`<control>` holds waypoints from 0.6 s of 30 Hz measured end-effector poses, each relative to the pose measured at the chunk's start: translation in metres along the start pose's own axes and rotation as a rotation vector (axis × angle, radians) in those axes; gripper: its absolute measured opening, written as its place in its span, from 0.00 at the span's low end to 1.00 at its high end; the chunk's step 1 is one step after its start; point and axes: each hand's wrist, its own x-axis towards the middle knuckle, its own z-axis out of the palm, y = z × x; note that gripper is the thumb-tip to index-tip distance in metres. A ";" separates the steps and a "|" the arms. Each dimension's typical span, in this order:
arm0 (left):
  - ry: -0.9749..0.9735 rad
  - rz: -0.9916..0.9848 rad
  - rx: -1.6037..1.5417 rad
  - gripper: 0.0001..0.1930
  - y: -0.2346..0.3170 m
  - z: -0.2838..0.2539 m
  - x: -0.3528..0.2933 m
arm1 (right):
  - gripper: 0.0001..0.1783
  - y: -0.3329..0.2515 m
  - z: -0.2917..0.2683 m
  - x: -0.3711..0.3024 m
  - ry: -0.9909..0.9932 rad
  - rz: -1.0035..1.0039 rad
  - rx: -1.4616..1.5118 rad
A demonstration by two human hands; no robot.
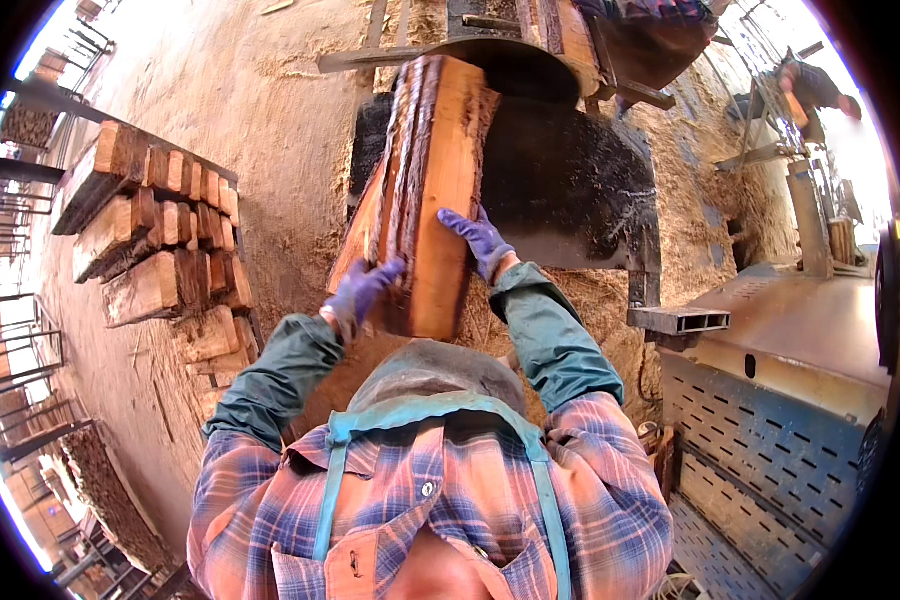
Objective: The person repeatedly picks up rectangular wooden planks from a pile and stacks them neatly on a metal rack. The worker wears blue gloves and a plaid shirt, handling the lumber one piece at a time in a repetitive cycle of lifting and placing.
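Note:
A thick bundle of bark-edged wooden boards (pixel 448 180) lies lengthwise in front of me, its near end close to my apron. My left hand (pixel 365 290), in a purple glove, is closed on the near left side by the bark. On the right edge, nearer the middle, my right hand (pixel 478 240) grips the boards in a matching glove, thumb over the top face. The boards' far end overlaps a black metal table (pixel 570 190) and reaches a dark rounded plate (pixel 515 72). The undersides of the boards, and the fingertips beneath, are hidden.
Stacked timber blocks (pixel 175 230) stand on a rack to my left. A blue slotted metal cabinet (pixel 760 440) sits at the lower right, near a hollow steel bar (pixel 680 320). Sawdust covers the ground. Another person (pixel 820 90) works at the far right.

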 end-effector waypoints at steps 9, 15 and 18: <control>-0.708 -0.520 -0.606 0.19 -0.070 0.114 -0.047 | 0.42 0.023 -0.156 -0.154 -0.139 0.084 -0.168; -0.966 -0.838 -0.264 0.19 -0.159 0.240 -0.108 | 0.54 0.119 -0.229 -0.416 0.527 -0.029 -0.506; -1.099 -0.821 0.055 0.18 -0.201 0.312 -0.149 | 0.47 0.187 -0.236 -0.520 0.803 -0.127 0.014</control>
